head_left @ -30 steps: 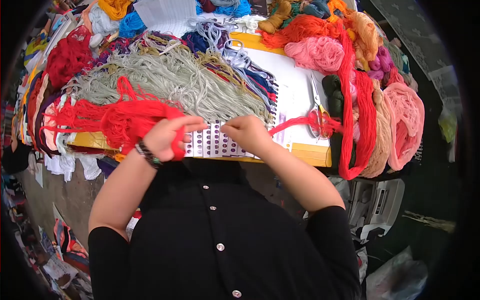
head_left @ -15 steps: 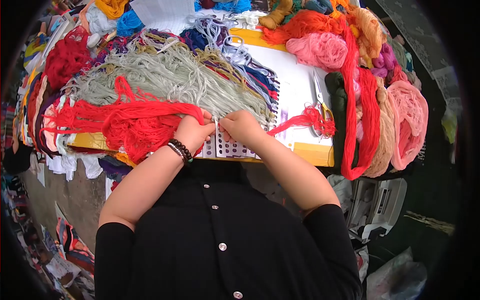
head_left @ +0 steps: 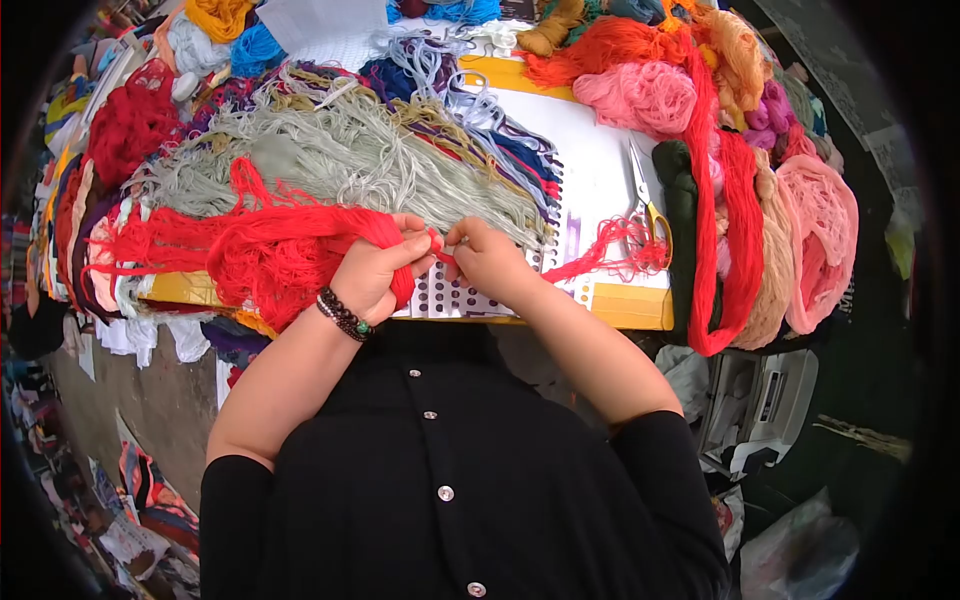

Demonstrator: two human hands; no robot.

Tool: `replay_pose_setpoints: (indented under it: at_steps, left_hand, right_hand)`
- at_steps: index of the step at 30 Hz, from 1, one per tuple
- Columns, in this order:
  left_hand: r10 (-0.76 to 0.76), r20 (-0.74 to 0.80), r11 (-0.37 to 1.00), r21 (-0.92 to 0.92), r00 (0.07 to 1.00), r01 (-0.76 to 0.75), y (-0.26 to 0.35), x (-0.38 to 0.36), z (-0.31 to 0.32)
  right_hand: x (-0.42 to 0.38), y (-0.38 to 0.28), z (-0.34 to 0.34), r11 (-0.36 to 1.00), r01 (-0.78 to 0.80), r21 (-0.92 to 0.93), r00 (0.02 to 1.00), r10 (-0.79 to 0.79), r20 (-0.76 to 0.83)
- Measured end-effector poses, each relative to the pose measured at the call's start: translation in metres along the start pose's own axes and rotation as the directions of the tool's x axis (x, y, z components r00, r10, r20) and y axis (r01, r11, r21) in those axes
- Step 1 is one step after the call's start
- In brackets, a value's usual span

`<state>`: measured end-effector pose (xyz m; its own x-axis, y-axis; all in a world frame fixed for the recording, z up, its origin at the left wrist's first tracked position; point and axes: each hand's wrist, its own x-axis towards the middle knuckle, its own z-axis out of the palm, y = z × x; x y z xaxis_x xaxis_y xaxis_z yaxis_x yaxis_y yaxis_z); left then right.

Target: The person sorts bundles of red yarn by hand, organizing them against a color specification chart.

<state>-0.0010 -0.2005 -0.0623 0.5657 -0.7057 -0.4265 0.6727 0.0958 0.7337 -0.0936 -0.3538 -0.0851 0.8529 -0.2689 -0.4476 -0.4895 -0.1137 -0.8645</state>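
Observation:
A thick bundle of red yarn lies across the near edge of the table, and my left hand is wrapped around its right end. A beaded bracelet sits on that wrist. Close beside it, my right hand pinches a short stretch of the same red yarn between the two hands. A looser red strand trails from the right hand toward the scissors. Under both hands lies a white card punched with rows of holes, with yarn samples tied along it.
Scissors lie on the white sheet at the right. A grey-green yarn heap fills the middle. Skeins in pink, red, orange and dark green crowd the right edge; a grey machine sits below the table.
My left hand moved right along the red bundle until it met my right hand. The trailing red strand at the right has slackened and loosened near the scissors.

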Motion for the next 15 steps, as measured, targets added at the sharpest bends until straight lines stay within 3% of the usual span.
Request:
replay_pose_setpoints:
  at_steps: [3,4,6,9,10,11,13,14,15]
  left_hand:
    - [-0.024,0.106,0.999,-0.043,0.994,0.029,-0.011,0.012,-0.020]
    - [-0.026,0.108,0.999,-0.042,0.994,0.030,-0.009,0.010,-0.016]
    - [0.006,0.036,0.961,0.275,0.999,-0.016,-0.008,0.003,-0.006]
    - [0.071,0.105,0.924,0.368,0.992,-0.105,-0.022,0.006,0.003]
    - [0.019,0.201,0.876,0.469,0.979,-0.114,-0.021,0.012,-0.001]
    - [0.020,0.201,0.876,0.468,0.979,-0.114,-0.022,0.013,-0.005]
    - [0.166,0.248,0.533,0.792,0.954,-0.298,-0.020,0.012,-0.005]
    - [0.085,0.066,0.628,0.771,0.994,-0.105,-0.010,0.007,-0.005]
    - [0.160,-0.038,0.713,0.695,0.986,-0.089,-0.004,0.006,-0.004]
  right_hand:
    - [-0.005,-0.002,-0.003,0.998,-0.038,0.045,0.999,0.038,0.011]
    - [-0.004,0.000,-0.004,0.971,-0.052,0.234,0.998,0.046,0.031]
    - [-0.003,0.007,-0.008,0.823,-0.094,0.560,0.994,0.043,0.104]
    - [-0.002,0.009,-0.014,0.713,-0.103,0.694,0.991,0.014,0.132]
    - [-0.003,0.007,-0.014,0.740,-0.115,0.662,0.991,0.041,0.127]
    - [-0.002,0.006,-0.013,0.741,-0.116,0.661,0.991,0.041,0.128]
    - [-0.001,0.004,-0.009,0.818,-0.116,0.564,0.992,0.064,0.110]
    - [0.000,0.003,-0.007,0.816,-0.118,0.566,0.992,0.066,0.112]
    - [0.002,0.001,-0.006,0.903,-0.093,0.419,0.994,0.064,0.083]
